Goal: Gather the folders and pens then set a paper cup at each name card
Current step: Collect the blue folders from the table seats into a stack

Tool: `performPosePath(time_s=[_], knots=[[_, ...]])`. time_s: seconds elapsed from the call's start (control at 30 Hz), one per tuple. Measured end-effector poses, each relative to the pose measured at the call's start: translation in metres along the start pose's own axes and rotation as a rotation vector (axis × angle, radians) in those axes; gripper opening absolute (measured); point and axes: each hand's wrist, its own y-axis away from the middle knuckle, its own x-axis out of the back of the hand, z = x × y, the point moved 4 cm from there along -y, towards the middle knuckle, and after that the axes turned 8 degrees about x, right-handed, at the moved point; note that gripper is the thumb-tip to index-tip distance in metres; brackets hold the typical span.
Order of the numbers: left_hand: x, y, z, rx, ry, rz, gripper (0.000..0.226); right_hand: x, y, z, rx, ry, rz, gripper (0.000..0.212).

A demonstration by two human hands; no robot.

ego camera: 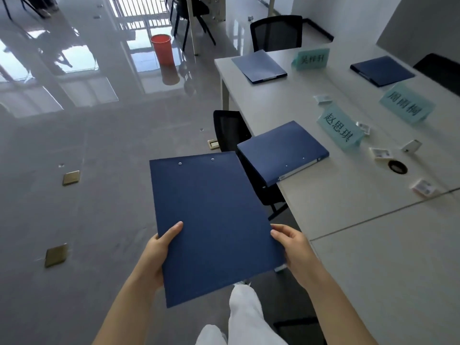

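I hold a dark blue folder (214, 220) flat in front of me over the floor, left of the table. My left hand (159, 252) grips its left edge with the thumb on top. My right hand (293, 247) grips its right edge. Three more blue folders lie on the white table (373, 257): a thick one (281, 148) at the near edge, a lighter one (258, 66) at the far corner, a dark one (382, 70) farther right. Three green name cards stand on the table: a far one (311, 58), a middle one (339, 127), a right one (407, 104). No pens or paper cups show.
Black chairs stand at the table's left side (231, 130) and far end (276, 33). Small white tags (379, 153) and a round cable hole (397, 167) are on the table. A red bucket (161, 48) stands on the glossy floor, which has brass floor sockets (71, 177).
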Motion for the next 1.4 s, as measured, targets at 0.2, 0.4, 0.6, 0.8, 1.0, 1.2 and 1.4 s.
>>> performPosePath(time_s=[0.2, 0.4, 0.6, 0.8, 1.0, 1.2, 1.4], knots=[[-0.029, -0.056, 0.063, -0.018, 0.052, 0.111, 0.043, 0.020, -0.116, -0.014, -0.217, -0.302, 0.081, 0.018], [-0.058, -0.093, 0.112, -0.019, 0.060, 0.151, 0.037, 0.032, -0.216, -0.006, -0.505, -0.549, 0.224, 0.023], [-0.064, -0.119, 0.133, -0.011, 0.063, 0.186, 0.037, 0.020, -0.258, -0.011, -0.582, -0.704, 0.296, 0.055], [-0.054, -0.139, 0.153, 0.000, 0.067, 0.173, 0.037, 0.011, -0.270, -0.011, -0.577, -0.761, 0.262, 0.054], [-0.041, -0.152, 0.174, 0.009, 0.066, 0.146, 0.040, 0.012, -0.273, -0.016, -0.458, -0.852, 0.366, 0.019], [-0.032, -0.157, 0.194, 0.004, 0.077, 0.107, 0.039, 0.020, -0.281, -0.032, -0.304, -0.862, 0.507, 0.017], [-0.023, -0.160, 0.211, 0.001, 0.082, 0.060, 0.041, 0.010, -0.259, -0.072, -0.191, -1.066, 0.398, 0.104]])
